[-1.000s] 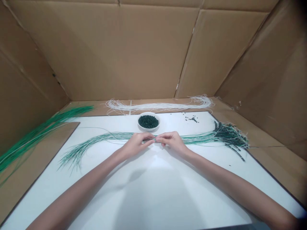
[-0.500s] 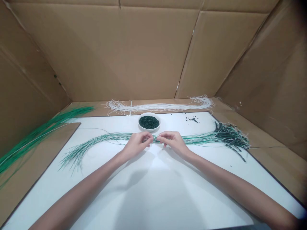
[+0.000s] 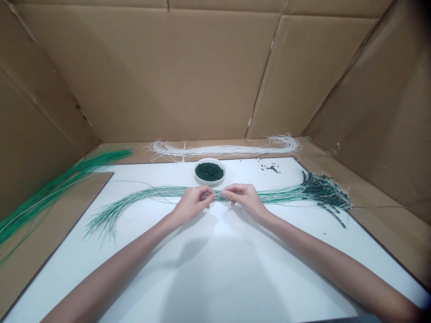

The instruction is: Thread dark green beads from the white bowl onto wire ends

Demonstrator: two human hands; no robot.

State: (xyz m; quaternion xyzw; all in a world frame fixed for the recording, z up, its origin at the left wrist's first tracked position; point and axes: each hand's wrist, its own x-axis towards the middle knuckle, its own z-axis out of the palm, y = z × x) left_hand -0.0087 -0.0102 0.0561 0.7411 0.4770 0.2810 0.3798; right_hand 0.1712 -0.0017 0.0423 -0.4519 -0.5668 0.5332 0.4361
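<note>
My left hand (image 3: 195, 200) and my right hand (image 3: 245, 197) face each other at the middle of the white board, each in a pinch. A thin pale strand (image 3: 218, 193) spans the short gap between their fingertips, with an end in each pinch. Behind and under the fingers runs a long bundle of green and white strands (image 3: 283, 195). Its right end carries a thick cluster of dark beads (image 3: 323, 190); its left end fans out loose. Just beyond my hands stands a white bowl (image 3: 195, 177) full of small dark green beads (image 3: 209, 171).
A bundle of white strands (image 3: 222, 149) lies along the back by the cardboard wall (image 3: 168, 76). Bright green strands (image 3: 63, 188) rest on cardboard at the left. Several loose dark beads (image 3: 272, 168) are scattered on the white board (image 3: 215, 269), right of the bowl.
My right hand has shifted very slightly to the right, so the gap between my fingertips is a little wider and more of the pale strand shows. My left hand is nearly still.
</note>
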